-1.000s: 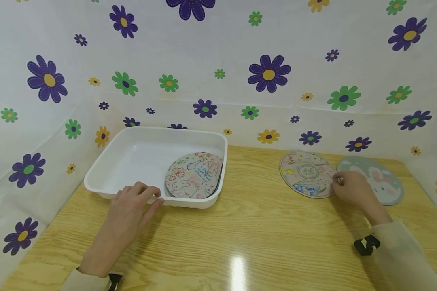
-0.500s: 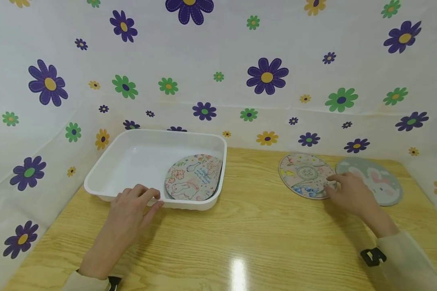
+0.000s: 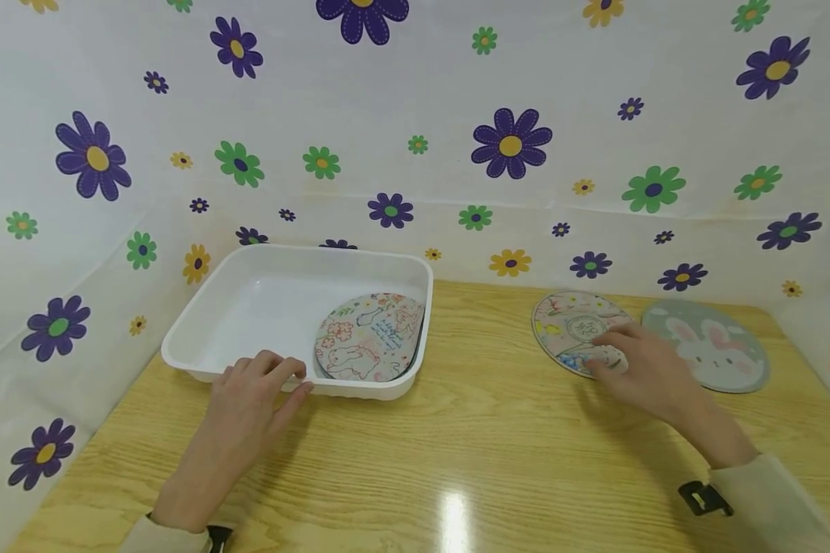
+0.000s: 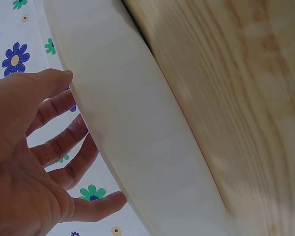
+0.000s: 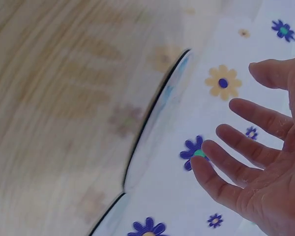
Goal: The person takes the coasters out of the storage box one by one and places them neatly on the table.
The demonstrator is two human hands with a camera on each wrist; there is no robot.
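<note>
A white plastic tray (image 3: 263, 322) stands at the left of the table. My left hand (image 3: 252, 399) holds its near rim, fingers over the edge and thumb on the outer side; the left wrist view shows the fingers (image 4: 71, 137) behind the rim. Inside the tray, at its right end, lies a round mouse pad (image 3: 366, 338) with a rabbit drawing. My right hand (image 3: 653, 376) hovers with spread fingers above a flowered round mouse pad (image 3: 556, 315), covering its right part. In the right wrist view, the fingers (image 5: 246, 147) hold nothing and appear apart from the pad's dark edge.
A grey mouse pad (image 3: 726, 353) with a white rabbit lies just right of the flowered one, their edges almost meeting. Flower-printed cloth (image 3: 415, 92) rises behind the wooden table (image 3: 484, 430) and at its sides.
My right hand has moved left from the flowered pad's right edge to above the pad, its fingers spreading. The left hand stays on the tray rim.
</note>
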